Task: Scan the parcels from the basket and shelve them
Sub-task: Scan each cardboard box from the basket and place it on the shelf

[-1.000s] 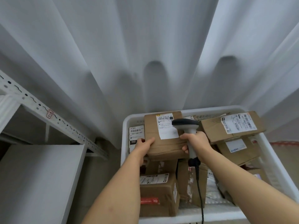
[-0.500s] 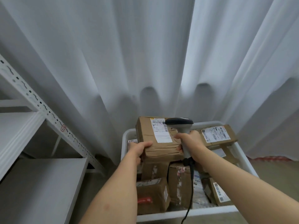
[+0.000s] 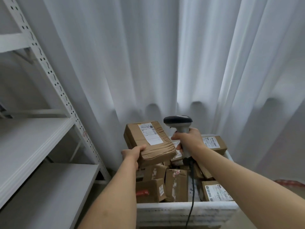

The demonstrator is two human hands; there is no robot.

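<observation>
A brown cardboard parcel (image 3: 148, 142) with a white shipping label on top is lifted above the white basket (image 3: 184, 210). My left hand (image 3: 133, 153) grips its near left corner, thumb on top. My right hand (image 3: 189, 141) holds the grey handle of a barcode scanner (image 3: 179, 123), whose dark head sits just right of the parcel's far end. The scanner's cable hangs down over the basket's front rim. Several more taped brown parcels fill the basket below.
A white metal shelving unit (image 3: 33, 138) stands to the left, with bare shelf boards and a perforated upright post (image 3: 66, 100). White curtains (image 3: 165, 55) hang behind the basket. Something red shows on the floor at the far right (image 3: 288, 183).
The parcel has been lifted out of the basket and swung up and left. My right hand came off the parcel and raised the scanner beside it. My view tilted upward.
</observation>
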